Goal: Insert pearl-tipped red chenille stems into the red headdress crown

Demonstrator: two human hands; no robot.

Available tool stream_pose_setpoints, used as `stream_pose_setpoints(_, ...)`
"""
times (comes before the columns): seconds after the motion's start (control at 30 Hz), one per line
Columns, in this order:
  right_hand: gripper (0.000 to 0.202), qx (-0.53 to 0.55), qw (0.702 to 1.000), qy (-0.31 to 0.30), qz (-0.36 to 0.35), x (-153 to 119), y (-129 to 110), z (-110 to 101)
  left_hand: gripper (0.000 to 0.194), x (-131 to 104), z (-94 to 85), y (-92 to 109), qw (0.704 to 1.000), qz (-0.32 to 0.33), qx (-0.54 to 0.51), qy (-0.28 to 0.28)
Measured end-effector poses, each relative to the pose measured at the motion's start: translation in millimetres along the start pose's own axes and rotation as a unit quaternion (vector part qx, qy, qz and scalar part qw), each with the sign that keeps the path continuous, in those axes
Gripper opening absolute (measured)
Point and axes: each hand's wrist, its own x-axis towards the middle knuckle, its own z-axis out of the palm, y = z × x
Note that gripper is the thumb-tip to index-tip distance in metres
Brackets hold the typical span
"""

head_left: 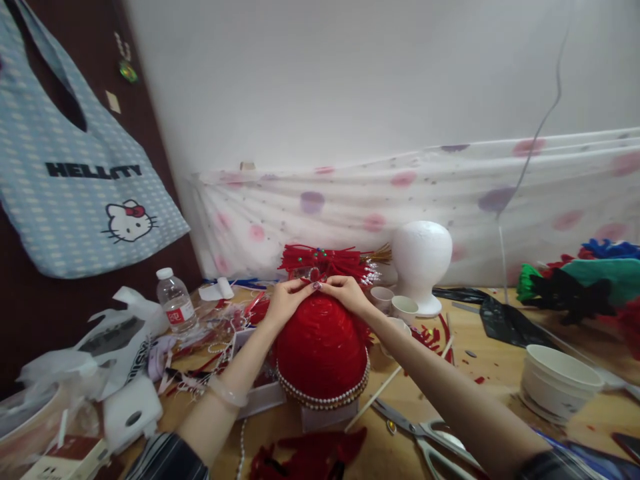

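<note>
A dome-shaped red headpiece [323, 347], wound with glossy red material, stands in the middle of the table. Strings of pearl beads [325, 403] edge its lower rim. My left hand [291, 300] and my right hand [345, 293] meet at its far top, thumbs almost touching, fingers closed in a pinch. Between and just behind the fingertips shows a small red ornament [314, 274] at the headpiece's top. My fingers partly hide what they grip there. Behind them lies a bundle of red fuzzy stems [330, 259].
A white foam head [423, 263] and small cups [404, 307] stand behind on the right. Scissors [425, 433] and a thin stick [375, 397] lie near my right forearm. To the left are a water bottle [176, 303] and plastic bags [125, 327]; a tub [560, 380] stands far right.
</note>
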Motion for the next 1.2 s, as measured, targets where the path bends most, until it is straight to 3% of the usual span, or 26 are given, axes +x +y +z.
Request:
stream_pose_setpoints(0.13,0.050,-0.005,1.000,0.009,0.015,3,-3,2,0.042,0,2.7,1,0.999,0.000,0.020,0.032)
stream_pose_setpoints(0.37,0.048,-0.006,1.000,0.005,0.018,9,5,2,0.042,-1,2.7,3,0.999,0.010,0.035,0.033)
stream_pose_setpoints(0.57,0.030,-0.010,1.000,-0.022,0.020,14,15,3,0.030,-2,-5.9,-7,0.993,-0.003,0.085,0.080)
stream_pose_setpoints(0.8,0.030,-0.027,0.999,-0.031,0.030,19,20,4,0.021,8,-8.5,-14,0.989,-0.026,0.126,0.075)
stream_pose_setpoints(1.2,0.024,-0.045,0.997,-0.041,0.047,28,26,5,0.028,13,-10.3,-11,0.980,-0.050,0.178,0.068)
